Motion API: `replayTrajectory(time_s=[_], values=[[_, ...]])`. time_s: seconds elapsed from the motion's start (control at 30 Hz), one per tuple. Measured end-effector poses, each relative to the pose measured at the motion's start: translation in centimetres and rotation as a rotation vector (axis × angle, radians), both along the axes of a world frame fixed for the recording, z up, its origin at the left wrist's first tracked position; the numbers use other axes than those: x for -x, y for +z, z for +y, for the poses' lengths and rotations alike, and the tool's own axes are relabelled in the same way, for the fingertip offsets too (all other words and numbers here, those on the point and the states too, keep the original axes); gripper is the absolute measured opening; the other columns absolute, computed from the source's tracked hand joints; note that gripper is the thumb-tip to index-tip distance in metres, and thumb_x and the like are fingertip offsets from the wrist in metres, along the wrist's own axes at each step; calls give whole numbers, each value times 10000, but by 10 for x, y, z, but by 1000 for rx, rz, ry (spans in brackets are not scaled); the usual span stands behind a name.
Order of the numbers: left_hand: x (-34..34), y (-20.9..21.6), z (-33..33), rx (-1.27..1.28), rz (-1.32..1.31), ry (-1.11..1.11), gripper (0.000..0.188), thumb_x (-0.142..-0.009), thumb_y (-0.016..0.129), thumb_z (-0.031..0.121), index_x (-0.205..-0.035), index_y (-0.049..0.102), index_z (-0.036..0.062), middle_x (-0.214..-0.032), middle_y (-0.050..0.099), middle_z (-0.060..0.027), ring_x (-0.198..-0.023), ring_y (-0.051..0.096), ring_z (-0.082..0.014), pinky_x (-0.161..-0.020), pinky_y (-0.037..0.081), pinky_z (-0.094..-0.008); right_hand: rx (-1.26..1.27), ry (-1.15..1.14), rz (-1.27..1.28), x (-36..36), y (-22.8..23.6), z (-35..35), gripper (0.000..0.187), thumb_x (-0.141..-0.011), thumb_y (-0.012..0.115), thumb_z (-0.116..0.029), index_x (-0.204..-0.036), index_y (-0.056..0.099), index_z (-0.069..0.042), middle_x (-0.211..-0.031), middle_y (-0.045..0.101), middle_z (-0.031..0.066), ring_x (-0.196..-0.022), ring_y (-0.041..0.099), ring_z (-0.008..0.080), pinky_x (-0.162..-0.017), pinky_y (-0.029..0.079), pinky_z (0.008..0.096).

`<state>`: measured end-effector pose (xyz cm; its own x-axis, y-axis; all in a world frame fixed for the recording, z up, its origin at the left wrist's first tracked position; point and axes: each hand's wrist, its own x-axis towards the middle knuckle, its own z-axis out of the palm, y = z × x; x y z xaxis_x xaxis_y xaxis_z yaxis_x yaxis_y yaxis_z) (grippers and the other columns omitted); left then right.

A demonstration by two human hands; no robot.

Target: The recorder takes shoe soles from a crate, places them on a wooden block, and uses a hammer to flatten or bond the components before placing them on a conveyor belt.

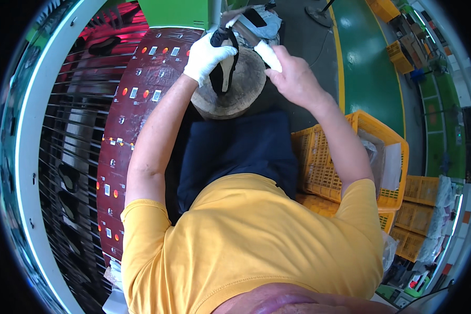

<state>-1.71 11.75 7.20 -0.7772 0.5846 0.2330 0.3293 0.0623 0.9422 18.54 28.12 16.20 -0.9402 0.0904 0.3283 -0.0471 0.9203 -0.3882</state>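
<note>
My left hand (209, 56), in a white glove, grips a black shoe (226, 73) whose pale sole faces up. The shoe stands over a round, worn grey block (250, 78) in front of my knees, its lower end close to or on the block's top. My bare right hand (299, 77) is closed around the white-wrapped end of a hammer (268, 56). The hammer's handle slants up and left toward the far end of the shoe, where its head is blurred and hard to make out.
Left of me runs a dark red printed covering (136, 120) beside a rack of metal bars (78, 125) with black shoes in it. Yellow plastic crates (319, 162) stand by my right side. A green machine panel (175, 13) and a light plastic bag (267, 23) lie beyond the block.
</note>
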Motion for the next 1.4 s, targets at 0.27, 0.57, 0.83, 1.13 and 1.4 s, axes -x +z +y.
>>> replayTrajectory(time_s=[0.27,0.57,0.83,1.13,1.4], values=[[21,-34,-2,176,173,-46,683,-748,920,293,-1337,674,49,-1195,753,-113,-1094,702,-197,-990,544,-342,5,9,31,7,-23,9,477,-968,731,-200,-1361,539,-11,-918,707,209,-781,729,313,-708,560,423],[10,-44,-10,-11,-62,30,527,-786,858,152,-1250,678,-23,-1103,757,-79,-992,695,-162,-923,549,-333,298,-178,273,-19,-104,-5,410,-960,702,-193,-1254,480,-11,-872,693,293,-806,686,520,-675,546,583],[-76,-81,-61,25,-943,-93,377,-783,826,170,-1106,733,-2,-986,752,-96,-887,709,-232,-843,564,-374,522,-302,-378,-75,-211,-9,438,-947,723,-222,-1267,509,-11,-1007,709,316,-992,676,525,-875,530,588],[-135,-138,-79,-15,-1438,-127,525,-866,750,323,-1264,679,-12,-1062,756,-178,-914,747,-311,-882,619,-440,926,-204,-74,-25,-89,24,426,-951,738,-133,-1313,552,-8,-794,656,61,-509,605,107,-463,496,283],[-132,-151,-75,-40,-1465,-88,491,-860,749,294,-1241,691,-10,-1042,760,-170,-883,746,-309,-862,621,-441,856,-187,327,-25,-105,-19,260,-949,623,-3,-1161,473,-9,-785,646,101,-539,639,184,-507,528,315]])
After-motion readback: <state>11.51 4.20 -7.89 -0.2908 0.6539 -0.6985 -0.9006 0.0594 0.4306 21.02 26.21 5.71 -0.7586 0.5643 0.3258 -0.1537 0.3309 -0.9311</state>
